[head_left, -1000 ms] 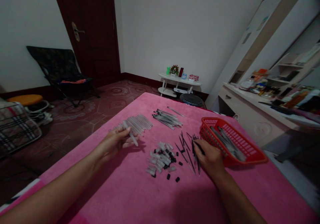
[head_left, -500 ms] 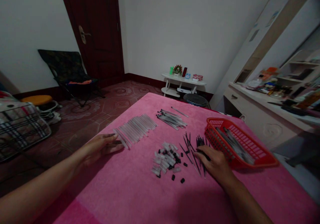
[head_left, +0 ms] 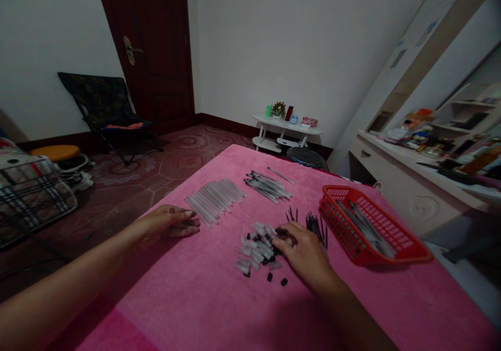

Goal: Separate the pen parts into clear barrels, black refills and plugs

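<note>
My left hand (head_left: 179,222) rests on the pink cloth (head_left: 188,288), thumb and fingers apart, beside the left end of a row of clear pen barrels (head_left: 215,200). I see nothing held in it. My right hand (head_left: 301,246) reaches over the right edge of a heap of clear and black pen caps (head_left: 256,249). Its fingers are bent together at the caps; what they grip is hidden. Thin dark pen refills (head_left: 316,225) lie behind and partly under this hand. Farther back is a pile of black-tipped pens (head_left: 268,186), with one pen (head_left: 281,175) apart.
A red plastic basket (head_left: 364,246) with more pen pieces stands at the table's right. Two black plugs (head_left: 284,282) lie in front of the caps. Beyond are a folding chair (head_left: 105,105), a low white table (head_left: 287,123) and a cluttered dresser (head_left: 395,158).
My right hand has moved left from the refills to the heap of caps. My left hand has shifted slightly right, and the barrel that lay at its fingers no longer shows apart from the row.
</note>
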### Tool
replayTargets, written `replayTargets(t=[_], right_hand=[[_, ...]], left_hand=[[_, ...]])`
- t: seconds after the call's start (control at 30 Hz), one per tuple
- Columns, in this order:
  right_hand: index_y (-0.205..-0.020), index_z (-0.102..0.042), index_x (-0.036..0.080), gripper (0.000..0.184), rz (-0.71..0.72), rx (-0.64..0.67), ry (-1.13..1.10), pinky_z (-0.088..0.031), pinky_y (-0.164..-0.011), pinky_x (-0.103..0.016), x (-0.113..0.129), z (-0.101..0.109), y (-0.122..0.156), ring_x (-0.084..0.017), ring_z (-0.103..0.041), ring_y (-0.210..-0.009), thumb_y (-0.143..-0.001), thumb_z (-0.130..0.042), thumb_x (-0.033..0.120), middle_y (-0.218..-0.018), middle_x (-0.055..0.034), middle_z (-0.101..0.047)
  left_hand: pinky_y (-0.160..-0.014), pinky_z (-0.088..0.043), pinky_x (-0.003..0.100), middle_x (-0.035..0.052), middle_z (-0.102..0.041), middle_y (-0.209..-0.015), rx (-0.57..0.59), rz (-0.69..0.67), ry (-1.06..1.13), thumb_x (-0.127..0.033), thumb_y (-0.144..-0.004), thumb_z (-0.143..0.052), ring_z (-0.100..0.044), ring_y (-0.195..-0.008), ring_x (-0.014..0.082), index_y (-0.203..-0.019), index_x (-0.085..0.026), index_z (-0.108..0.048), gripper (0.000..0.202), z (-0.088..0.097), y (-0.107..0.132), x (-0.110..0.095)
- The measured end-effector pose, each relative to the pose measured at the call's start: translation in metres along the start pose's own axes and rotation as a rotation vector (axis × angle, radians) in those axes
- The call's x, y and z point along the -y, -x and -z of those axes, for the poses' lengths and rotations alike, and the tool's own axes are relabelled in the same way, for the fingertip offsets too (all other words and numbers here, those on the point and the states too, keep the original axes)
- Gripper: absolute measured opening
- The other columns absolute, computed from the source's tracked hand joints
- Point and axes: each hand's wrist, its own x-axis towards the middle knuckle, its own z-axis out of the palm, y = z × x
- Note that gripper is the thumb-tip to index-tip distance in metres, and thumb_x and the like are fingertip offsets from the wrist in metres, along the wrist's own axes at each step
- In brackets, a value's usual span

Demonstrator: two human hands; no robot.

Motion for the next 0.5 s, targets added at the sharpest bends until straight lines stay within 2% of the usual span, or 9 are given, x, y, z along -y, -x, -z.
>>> replayTargets(t=[0.13,0.2,0.3,0.4,0.5], right_hand=[[-0.092,-0.066,0.018,0.019,0.074,-0.092,0.149,-0.044,-0.077,-0.027,-0.009,-0.003,-0.030,-0.017,-0.059,-0.083,-0.081,-0.050,0.014,-0.096,-0.0067,-0.062],[-0.099,-0.065,0.018,0.025,0.048,-0.101,0.281,-0.043,-0.083,-0.027,-0.016,-0.006,-0.048,-0.018,-0.058,-0.095,-0.080,-0.050,0.012,-0.108,-0.0080,-0.061],[-0.106,-0.063,0.019,0.029,-0.041,-0.065,0.460,-0.042,-0.084,-0.028,-0.025,-0.013,-0.070,-0.021,-0.057,-0.102,-0.080,-0.052,0.013,-0.111,-0.0091,-0.061],[-0.105,-0.063,0.016,0.025,-0.111,-0.073,0.505,-0.042,-0.079,-0.031,-0.029,-0.022,-0.082,-0.025,-0.058,-0.098,-0.081,-0.053,0.016,-0.106,-0.0137,-0.063],[-0.099,-0.064,0.013,0.021,-0.155,-0.094,0.485,-0.041,-0.077,-0.033,-0.031,-0.028,-0.086,-0.028,-0.059,-0.096,-0.081,-0.055,0.017,-0.104,-0.0172,-0.064]], left_hand=[[-0.068,-0.058,0.026,0.0171,-0.073,-0.087,0.000,0.003,-0.121,-0.029,-0.071,-0.072,-0.071,-0.078,0.0227,-0.086,-0.009,-0.069,0.026,0.002,-0.001,-0.001],[-0.065,-0.057,0.025,0.0155,-0.073,-0.085,0.014,0.005,-0.160,-0.031,-0.070,-0.072,-0.071,-0.074,0.0211,-0.083,-0.011,-0.070,0.024,-0.001,0.000,-0.002],[-0.059,-0.055,0.023,0.0141,-0.073,-0.080,0.067,0.027,-0.229,-0.037,-0.071,-0.070,-0.070,-0.068,0.0191,-0.079,-0.012,-0.070,0.027,-0.010,0.004,-0.004],[-0.054,-0.052,0.021,0.0125,-0.072,-0.074,0.151,0.021,-0.317,-0.042,-0.073,-0.068,-0.068,-0.060,0.0164,-0.078,-0.011,-0.070,0.031,-0.023,0.008,-0.004],[-0.053,-0.049,0.020,0.0121,-0.073,-0.077,0.309,-0.009,-0.384,-0.046,-0.075,-0.065,-0.067,-0.061,0.0155,-0.083,-0.012,-0.070,0.035,-0.040,0.010,-0.003]])
